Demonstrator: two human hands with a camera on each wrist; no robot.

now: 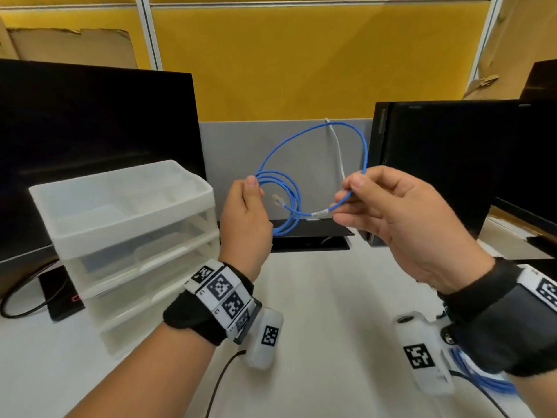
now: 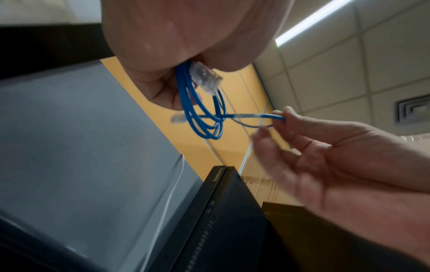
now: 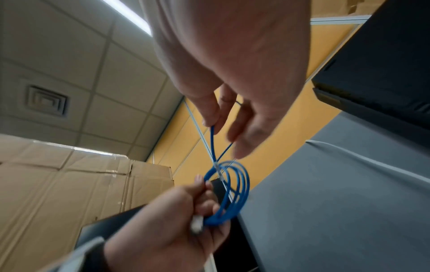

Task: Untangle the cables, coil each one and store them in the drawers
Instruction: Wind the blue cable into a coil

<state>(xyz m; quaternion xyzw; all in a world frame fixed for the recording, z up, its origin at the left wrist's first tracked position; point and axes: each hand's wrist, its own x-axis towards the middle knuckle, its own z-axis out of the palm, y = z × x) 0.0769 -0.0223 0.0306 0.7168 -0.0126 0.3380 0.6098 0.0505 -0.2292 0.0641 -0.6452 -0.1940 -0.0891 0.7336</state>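
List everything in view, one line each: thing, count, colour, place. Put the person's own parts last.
blue cable: one, blue with clear plugs, partly coiled in the air between both hands
drawer unit: one, translucent white, on the desk at left
monitor: one, black, behind the drawer unit
computer tower: one, black, at right
white cable: one, white, hanging down the grey partition
cardboard boxes: brown, count unclear, behind the monitor
more blue cable: blue, on the desk under the right wrist
left hand: holds the coiled loops
right hand: pinches the loose end
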